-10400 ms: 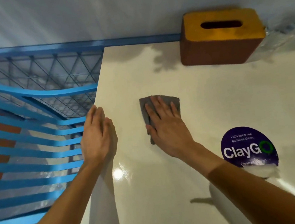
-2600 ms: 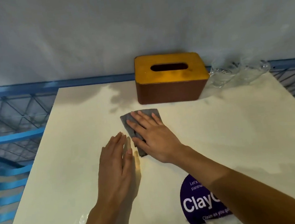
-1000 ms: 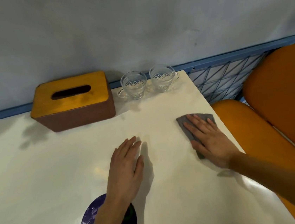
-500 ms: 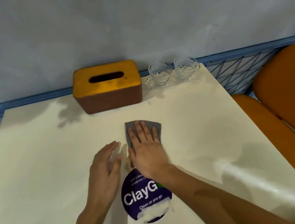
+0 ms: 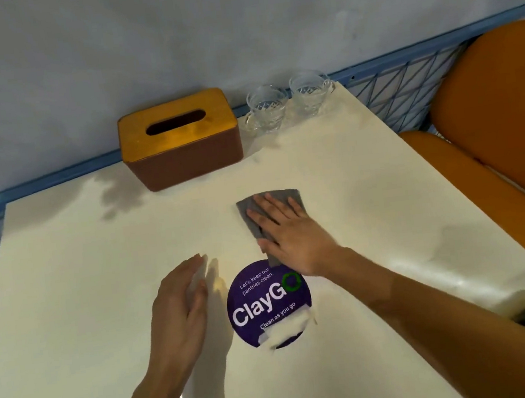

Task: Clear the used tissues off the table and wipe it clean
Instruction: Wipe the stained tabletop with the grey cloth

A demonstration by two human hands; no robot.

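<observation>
A grey cloth (image 5: 250, 215) lies flat on the cream table (image 5: 98, 266), a little past its middle. My right hand (image 5: 291, 231) presses on the cloth with straight, spread fingers and covers most of it. My left hand (image 5: 180, 309) rests flat on the bare tabletop, left of a round purple sticker (image 5: 266, 300) whose near edge is torn white. No loose tissue shows on the table.
A brown tissue box with a yellow lid (image 5: 179, 139) stands at the far edge by the wall. Two clear glass cups (image 5: 289, 101) stand to its right. An orange seat (image 5: 494, 152) lies past the right edge, blue railing (image 5: 406, 91) behind it.
My right hand has slid the cloth rightwards and a little farther from me across the middle of the table. The left hand stays flat beside the sticker.
</observation>
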